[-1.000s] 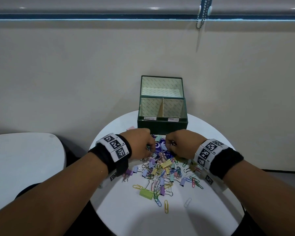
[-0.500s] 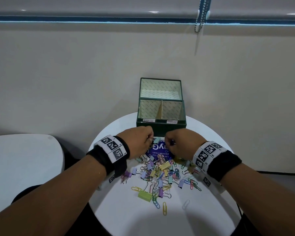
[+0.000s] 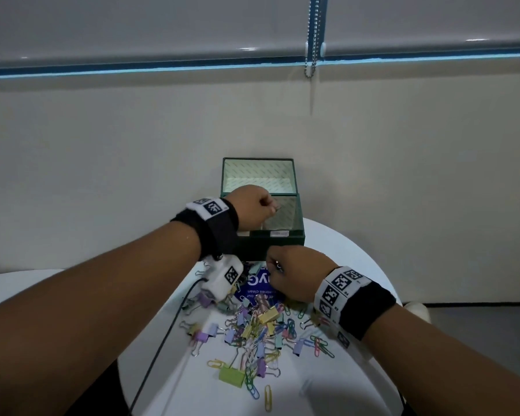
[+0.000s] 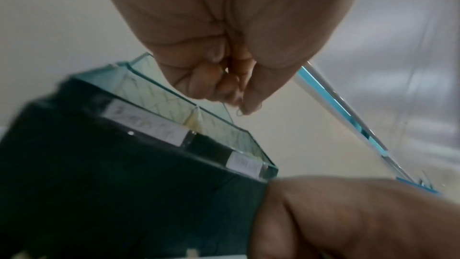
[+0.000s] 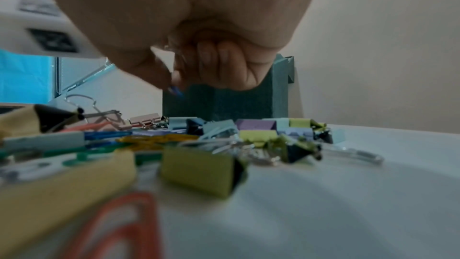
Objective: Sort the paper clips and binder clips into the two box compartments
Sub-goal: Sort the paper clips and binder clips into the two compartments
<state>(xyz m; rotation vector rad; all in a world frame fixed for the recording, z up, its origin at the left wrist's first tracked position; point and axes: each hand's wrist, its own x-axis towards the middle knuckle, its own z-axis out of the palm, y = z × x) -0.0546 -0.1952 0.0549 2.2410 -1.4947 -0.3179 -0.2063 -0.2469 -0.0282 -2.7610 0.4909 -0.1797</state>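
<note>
A dark green box (image 3: 270, 247) with its lid up stands at the table's far edge, split by a divider into two labelled compartments. My left hand (image 3: 252, 205) hangs over the box near the divider, fingers curled, pinching a thin wire clip (image 4: 239, 113) of which only a loop shows. My right hand (image 3: 282, 271) hovers low just in front of the box, thumb and forefinger pinching a blue paper clip (image 5: 175, 90). A mixed pile of pastel binder clips and coloured paper clips (image 3: 252, 325) lies on the table below both wrists.
The round white table (image 3: 342, 385) holds the pile, which partly covers a blue printed card (image 3: 258, 288). A black cable (image 3: 162, 340) runs from my left wrist camera across the table's left side. A second white table (image 3: 12, 289) stands at the left. A wall rises behind the box.
My left hand has lifted from the pile and moved forward over the box with its clip. My right hand has stayed in front of the box, still pinching.
</note>
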